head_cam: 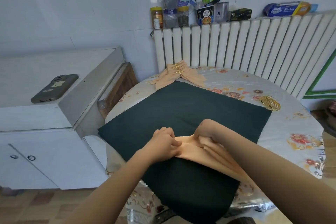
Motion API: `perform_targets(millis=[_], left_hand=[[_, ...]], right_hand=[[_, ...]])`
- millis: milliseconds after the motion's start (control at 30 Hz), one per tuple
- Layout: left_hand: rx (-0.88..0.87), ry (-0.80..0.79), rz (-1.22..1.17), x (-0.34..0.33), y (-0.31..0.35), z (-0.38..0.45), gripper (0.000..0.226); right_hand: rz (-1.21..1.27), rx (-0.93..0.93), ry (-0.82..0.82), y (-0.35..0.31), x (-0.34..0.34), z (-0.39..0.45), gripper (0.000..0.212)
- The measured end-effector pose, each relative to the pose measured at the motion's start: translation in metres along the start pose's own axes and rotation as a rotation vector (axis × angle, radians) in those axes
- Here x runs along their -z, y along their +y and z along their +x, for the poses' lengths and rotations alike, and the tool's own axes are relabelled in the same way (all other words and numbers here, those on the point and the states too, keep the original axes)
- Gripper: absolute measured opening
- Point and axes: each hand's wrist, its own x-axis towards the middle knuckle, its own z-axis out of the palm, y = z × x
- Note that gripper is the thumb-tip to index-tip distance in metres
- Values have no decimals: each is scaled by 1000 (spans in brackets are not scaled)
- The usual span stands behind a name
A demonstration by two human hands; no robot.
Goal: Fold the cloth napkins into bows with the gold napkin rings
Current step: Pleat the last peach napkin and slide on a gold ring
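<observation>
Both forearms reach in over the desk (283, 85), where the left hand (163, 142) and right hand (209, 132) pinch the gathered middle of a peach napkin (205, 152), fingers curled into its pleats. It lies on a dark green cloth (178, 111) spread over the floral desk cover. Thin, soft and light, the fabric will likely slump and let its pleats spring apart once released, so the bunched centre looks like the place to keep hold. Gold rings (271, 103) sit well apart to the right; finished bows (179, 75) rest at the far edge.
</observation>
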Motion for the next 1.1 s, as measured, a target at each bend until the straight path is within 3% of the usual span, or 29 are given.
perform_targets(millis=[133, 233, 333, 500, 600, 667, 834, 1000, 1100], left_hand=[[68, -122, -208, 3, -8, 2, 28], [235, -197, -461, 16, -6, 6, 34], [264, -296, -642, 30, -2, 9, 51], [138, -439, -263, 41, 0, 11, 51], [135, -385, -202, 33, 0, 10, 53], [143, -268, -186, 23, 3, 7, 48], [186, -3, -128, 2, 6, 2, 37], [280, 171, -94, -9, 13, 6, 35], [187, 351, -76, -32, 9, 2, 34]], right_hand=[[415, -76, -134, 0, 3, -15, 11], [575, -74, -260, 3, 1, -25, 29], [705, -30, -344, 8, -1, -30, 32], [821, -8, -404, 15, -2, -33, 36], [826, 11, -392, 16, -2, -34, 35], [700, 73, -313, 15, -7, -36, 32], [-120, 402, 190, 18, -33, -24, 19], [-276, 491, 429, 27, -52, 2, 23], [-287, 533, 547, 36, -63, 10, 21]])
